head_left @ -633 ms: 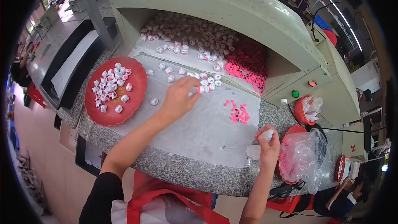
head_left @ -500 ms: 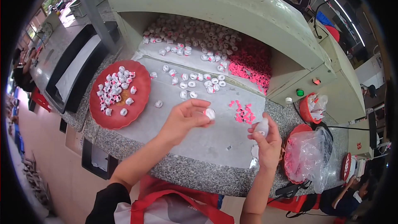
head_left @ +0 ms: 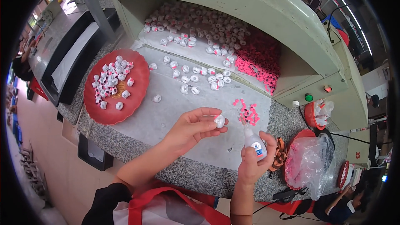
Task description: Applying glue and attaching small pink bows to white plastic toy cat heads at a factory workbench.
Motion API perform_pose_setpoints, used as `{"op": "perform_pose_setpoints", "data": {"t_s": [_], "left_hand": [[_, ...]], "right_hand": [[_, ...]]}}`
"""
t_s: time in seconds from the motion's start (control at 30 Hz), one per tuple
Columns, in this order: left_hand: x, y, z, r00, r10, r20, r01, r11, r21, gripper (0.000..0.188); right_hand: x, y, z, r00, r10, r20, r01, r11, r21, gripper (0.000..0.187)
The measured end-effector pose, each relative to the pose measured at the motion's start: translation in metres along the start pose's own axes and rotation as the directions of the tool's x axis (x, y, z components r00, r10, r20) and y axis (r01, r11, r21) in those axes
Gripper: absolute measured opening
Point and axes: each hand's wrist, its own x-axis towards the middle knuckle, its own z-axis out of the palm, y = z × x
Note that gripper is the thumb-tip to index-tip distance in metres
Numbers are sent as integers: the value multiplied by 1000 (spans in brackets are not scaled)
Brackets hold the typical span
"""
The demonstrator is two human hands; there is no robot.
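My left hand pinches a small rounded white piece between thumb and fingertips, over the white sheet. Just to its right, my right hand grips a small white squeeze bottle with a printed label. The bottle's thin nozzle points up and a little left, apart from the white piece. Beyond the nozzle lies a loose cluster of small flat pink pieces. Several white ring-like pieces, some with pink marks, are scattered farther back on the sheet.
A red scalloped plate with many white-and-pink pieces sits at left. Behind the sheet, a pale green hooded box shelters heaps of white and pink pieces. To the right are a red basket and a red tray under clear plastic.
My right hand has turned the bottle so its nozzle points upward, and moved slightly left and nearer me. My left hand has shifted right, still pinching the white piece. The view has shifted slightly.
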Motion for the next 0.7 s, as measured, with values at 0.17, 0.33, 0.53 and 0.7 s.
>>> {"op": "perform_pose_setpoints", "data": {"t_s": [0.17, 0.33, 0.53, 0.7], "left_hand": [[-5, -4, 5, 995, 93, -39, -80, 965, 249, 40], [-10, -15, 5, 803, 573, 165, -481, 458, 748, 43], [-12, -7, 11, 784, 579, 223, -491, 360, 793, 33], [-15, -14, 11, 815, 573, 81, -452, 543, 708, 30]], "right_hand": [[-12, -15, 2, 991, -130, 1, 129, 983, -132, 32], [-15, -17, -1, 917, -368, 155, 398, 875, -275, 32], [-14, -18, 0, 847, -439, 301, 513, 822, -245, 31], [-14, -17, 2, 837, -440, 325, 525, 813, -250, 30]]}}
